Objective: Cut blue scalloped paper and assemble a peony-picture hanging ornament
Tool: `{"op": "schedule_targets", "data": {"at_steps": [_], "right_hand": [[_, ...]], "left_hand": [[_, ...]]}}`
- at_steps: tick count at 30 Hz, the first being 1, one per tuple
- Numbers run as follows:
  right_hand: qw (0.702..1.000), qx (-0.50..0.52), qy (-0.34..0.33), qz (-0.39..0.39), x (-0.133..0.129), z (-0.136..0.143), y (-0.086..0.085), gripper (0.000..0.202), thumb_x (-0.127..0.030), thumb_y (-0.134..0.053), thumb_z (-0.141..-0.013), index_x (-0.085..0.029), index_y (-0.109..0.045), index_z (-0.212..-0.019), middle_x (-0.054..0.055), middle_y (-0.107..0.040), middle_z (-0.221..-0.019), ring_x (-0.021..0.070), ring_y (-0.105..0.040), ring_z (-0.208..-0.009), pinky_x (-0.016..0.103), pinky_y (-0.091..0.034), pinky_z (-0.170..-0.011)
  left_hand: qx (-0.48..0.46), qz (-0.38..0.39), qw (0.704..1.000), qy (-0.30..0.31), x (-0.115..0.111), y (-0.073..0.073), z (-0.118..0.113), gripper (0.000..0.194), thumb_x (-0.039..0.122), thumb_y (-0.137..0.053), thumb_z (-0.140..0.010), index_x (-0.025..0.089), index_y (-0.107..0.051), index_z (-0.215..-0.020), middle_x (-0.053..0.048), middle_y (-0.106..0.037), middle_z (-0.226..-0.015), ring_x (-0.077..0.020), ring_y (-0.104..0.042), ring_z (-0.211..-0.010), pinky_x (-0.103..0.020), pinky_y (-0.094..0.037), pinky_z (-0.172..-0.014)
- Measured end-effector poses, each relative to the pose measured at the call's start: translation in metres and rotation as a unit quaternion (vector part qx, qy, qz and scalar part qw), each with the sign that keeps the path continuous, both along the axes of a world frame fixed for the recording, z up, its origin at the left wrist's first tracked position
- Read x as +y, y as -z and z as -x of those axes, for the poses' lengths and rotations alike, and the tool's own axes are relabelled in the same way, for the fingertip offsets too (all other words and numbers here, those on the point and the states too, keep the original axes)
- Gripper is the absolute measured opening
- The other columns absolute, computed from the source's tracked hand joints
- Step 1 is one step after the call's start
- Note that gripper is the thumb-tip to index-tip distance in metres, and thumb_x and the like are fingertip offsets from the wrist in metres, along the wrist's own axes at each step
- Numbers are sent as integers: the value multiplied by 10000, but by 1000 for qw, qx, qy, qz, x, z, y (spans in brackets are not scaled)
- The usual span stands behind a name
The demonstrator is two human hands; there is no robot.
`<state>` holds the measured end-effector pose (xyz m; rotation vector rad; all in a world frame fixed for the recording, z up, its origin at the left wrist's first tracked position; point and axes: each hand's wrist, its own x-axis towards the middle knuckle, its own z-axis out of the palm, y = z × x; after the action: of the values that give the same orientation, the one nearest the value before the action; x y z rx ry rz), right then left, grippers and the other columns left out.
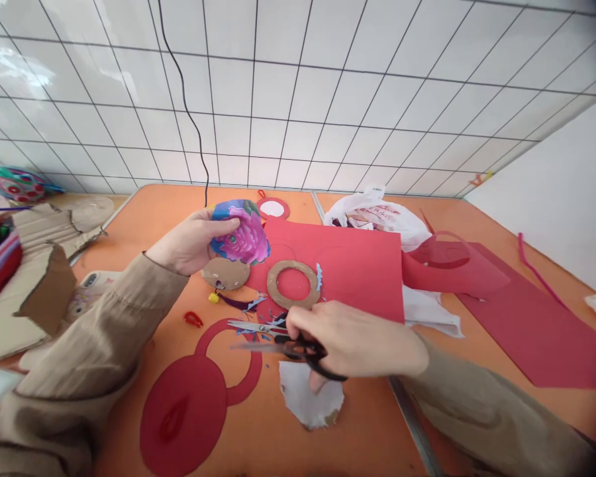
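Observation:
My left hand (186, 242) pinches a round cutout printed with a pink flower (246, 235) on blue, thumb across its front, held above the table. Lower right, my right hand (345, 334) is closed around the black handles of scissors (305, 349), whose blade is blurred. Just behind them lies a second pair of scissors (251, 326), partly covered by the hand. Beneath my right hand is a ragged white disc (305, 397). A cardboard ring (273, 283) rests on red card (362, 265), and a cardboard disc (223, 275) lies below my left hand.
A red disc (183, 417) and red ring (248, 387) lie on the orange table (268, 437). A plastic bag (392, 215) sits at the back. Cardboard pieces (10, 318) and a phone (92, 291) are left; more red card (531, 324) lies right.

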<state>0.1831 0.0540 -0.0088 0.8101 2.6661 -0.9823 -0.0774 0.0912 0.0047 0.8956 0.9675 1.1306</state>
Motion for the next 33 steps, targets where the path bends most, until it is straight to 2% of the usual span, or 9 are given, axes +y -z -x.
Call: {"op": "schedule_targets", "data": {"at_steps": [2, 4, 8, 13, 17, 20, 23, 29, 33], "right_hand": [[990, -22, -86, -109, -14, 9, 12, 159, -179, -632, -779, -186, -541, -910, 20, -674, -740, 159, -554, -604, 278, -217, -524], [970, -38, -167, -172, -27, 15, 25, 102, -226, -608, -828, -172, -561, -901, 46, -690, -740, 175, -556, -585, 308, -220, -541], [939, -12, -223, -263, -44, 15, 41, 30, -158, -576, -854, -149, -575, -882, 39, -655, -688, 181, -556, -561, 329, -279, -560], [916, 15, -235, -326, -55, 14, 41, 139, -37, -532, -848, -163, -550, -792, 18, -620, -641, 176, -546, -526, 349, -384, -678], [912, -14, -220, -345, -61, 17, 42, 154, -7, -546, -811, -160, -548, -791, 24, -613, -627, 183, -540, -523, 344, -351, -619], [920, -3, -229, -319, -61, 16, 40, 131, -29, -552, -811, -160, -544, -811, 28, -625, -657, 180, -547, -562, 357, -364, -681], [927, 1, -245, -285, -59, 16, 36, 114, -53, -563, -815, -164, -536, -808, 28, -631, -678, 166, -529, -576, 359, -352, -715], [901, 45, -224, -369, -56, 20, 46, 149, -27, -540, -841, -166, -534, -785, 21, -599, -678, 179, -496, -582, 343, -277, -619], [902, 54, -227, -362, -55, 20, 50, 134, -57, -552, -857, -172, -524, -792, 12, -590, -690, 175, -476, -580, 345, -271, -626]], "left_hand": [[-21, 14, 1000, -2, 0, 0, -2, 83, 108, -742, -768, 109, -772, -845, -86, -759, -790, -161, -698, -682, -243, -573, -654], [-35, 20, 999, 1, 0, 1, -3, 89, 96, -710, -793, 103, -770, -859, -97, -764, -819, -171, -710, -720, -254, -579, -697], [-46, 4, 998, 38, 2, 3, 2, 78, 111, -721, -788, 115, -772, -848, -94, -773, -853, -177, -713, -741, -271, -574, -726], [-28, -38, 994, 96, 5, 5, 9, 90, 154, -777, -746, 134, -781, -833, -80, -771, -825, -185, -706, -739, -285, -555, -704], [-23, -57, 993, 105, 5, 5, 9, 150, 188, -831, -685, 147, -783, -822, -63, -760, -811, -178, -693, -740, -290, -554, -706], [-2, -51, 995, 83, 5, 4, 10, 186, 205, -847, -651, 154, -779, -817, -60, -744, -786, -171, -671, -709, -277, -541, -661], [51, -67, 994, 72, 3, -4, 13, 112, 210, -802, -683, 159, -754, -771, -47, -693, -676, -155, -611, -603, -259, -482, -555], [195, -107, 975, -30, -7, -26, 15, 14, 154, -657, -733, 154, -670, -728, -14, -605, -583, -125, -517, -517, -237, -348, -470], [260, -103, 959, -35, -11, -31, 10, 67, 107, -626, -703, 151, -673, -722, 10, -599, -571, -108, -493, -508, -235, -343, -475]]}}
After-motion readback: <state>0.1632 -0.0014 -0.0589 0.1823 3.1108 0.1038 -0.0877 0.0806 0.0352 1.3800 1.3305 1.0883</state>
